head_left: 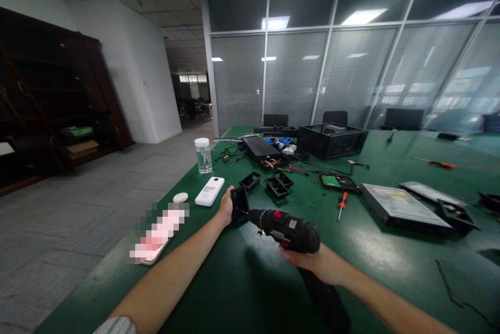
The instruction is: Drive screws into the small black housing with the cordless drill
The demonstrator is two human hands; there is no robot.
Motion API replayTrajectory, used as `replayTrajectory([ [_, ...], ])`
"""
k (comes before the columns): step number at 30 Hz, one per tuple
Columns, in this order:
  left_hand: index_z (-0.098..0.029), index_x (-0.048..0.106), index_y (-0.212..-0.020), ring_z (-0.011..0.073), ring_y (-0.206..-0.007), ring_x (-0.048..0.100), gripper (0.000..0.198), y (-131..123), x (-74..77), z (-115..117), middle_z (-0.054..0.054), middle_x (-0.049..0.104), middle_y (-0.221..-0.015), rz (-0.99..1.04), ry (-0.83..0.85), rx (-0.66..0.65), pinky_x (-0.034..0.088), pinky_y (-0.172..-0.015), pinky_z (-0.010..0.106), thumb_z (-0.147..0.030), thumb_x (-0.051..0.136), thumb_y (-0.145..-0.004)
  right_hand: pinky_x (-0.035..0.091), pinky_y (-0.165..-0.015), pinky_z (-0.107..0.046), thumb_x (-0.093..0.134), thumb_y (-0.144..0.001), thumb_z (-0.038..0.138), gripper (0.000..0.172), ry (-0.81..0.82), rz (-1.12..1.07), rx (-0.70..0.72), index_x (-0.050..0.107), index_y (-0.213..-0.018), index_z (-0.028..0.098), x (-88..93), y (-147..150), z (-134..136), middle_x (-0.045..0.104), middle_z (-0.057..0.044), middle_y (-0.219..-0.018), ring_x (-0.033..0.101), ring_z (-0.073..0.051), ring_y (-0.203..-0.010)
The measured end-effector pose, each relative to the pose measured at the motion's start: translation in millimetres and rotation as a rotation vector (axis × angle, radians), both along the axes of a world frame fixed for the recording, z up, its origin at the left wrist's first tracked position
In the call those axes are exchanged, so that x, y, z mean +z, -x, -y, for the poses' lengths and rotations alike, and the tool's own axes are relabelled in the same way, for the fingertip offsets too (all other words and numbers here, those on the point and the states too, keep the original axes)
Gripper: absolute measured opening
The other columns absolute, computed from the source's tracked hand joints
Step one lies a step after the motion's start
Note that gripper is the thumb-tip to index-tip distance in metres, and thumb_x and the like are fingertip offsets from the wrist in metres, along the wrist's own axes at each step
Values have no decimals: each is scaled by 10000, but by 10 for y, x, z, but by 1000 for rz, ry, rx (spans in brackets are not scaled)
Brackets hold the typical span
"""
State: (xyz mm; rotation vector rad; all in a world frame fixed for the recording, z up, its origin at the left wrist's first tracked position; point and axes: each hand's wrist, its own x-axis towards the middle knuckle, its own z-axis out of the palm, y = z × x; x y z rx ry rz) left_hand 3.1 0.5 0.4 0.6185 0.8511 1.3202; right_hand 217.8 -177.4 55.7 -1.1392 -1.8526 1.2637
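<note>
My left hand (225, 207) grips a small black plastic frame (239, 205) by its left side and holds it tilted up over the green table (230, 276). Wrapped round the handle of a black cordless drill (291, 227) is my right hand (308, 261). The drill points left, with its bit at the inside of the frame; whether the bit touches a screw is too small to tell. Behind the held frame lie more black plastic frames (278, 186) of a similar kind.
On the left are a lidded clear jar (203, 157), a white power bank (210, 192) and a pixelated pink phone-like object (158, 237). An orange screwdriver (342, 205), a hard drive (338, 182) and a silver optical drive (404, 208) lie right. A black computer case (332, 141) stands behind.
</note>
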Motion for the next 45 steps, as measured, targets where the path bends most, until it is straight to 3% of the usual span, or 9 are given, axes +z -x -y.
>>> replayTrajectory([
  [10, -180, 523, -633, 148, -517, 556, 351, 0, -29, -22, -26, 519, -495, 3, 7, -1, 415, -495, 233, -518, 600, -686, 391, -614, -270, 620, -754, 434, 277, 62, -28, -11, 542, -765, 168, 122, 69, 54, 464, 20, -692, 429, -138, -647],
  [27, -179, 518, -647, 149, -533, 555, 339, 4, 20, 21, -25, 526, -520, -7, -11, -8, 420, -505, 236, -504, 595, -705, 376, -622, -262, 592, -805, 399, 244, 29, -28, 24, 543, -807, 160, 51, 13, 26, 465, 16, -729, 437, -141, -678],
  [45, -174, 546, -665, 153, -534, 567, 354, 20, -85, -83, -18, 562, -533, 0, -28, -14, 428, -524, 244, -524, 601, -681, 367, -617, -266, 577, -799, 386, 230, 24, 12, 10, 536, -798, 159, 14, 6, 17, 457, 13, -727, 424, -142, -676],
])
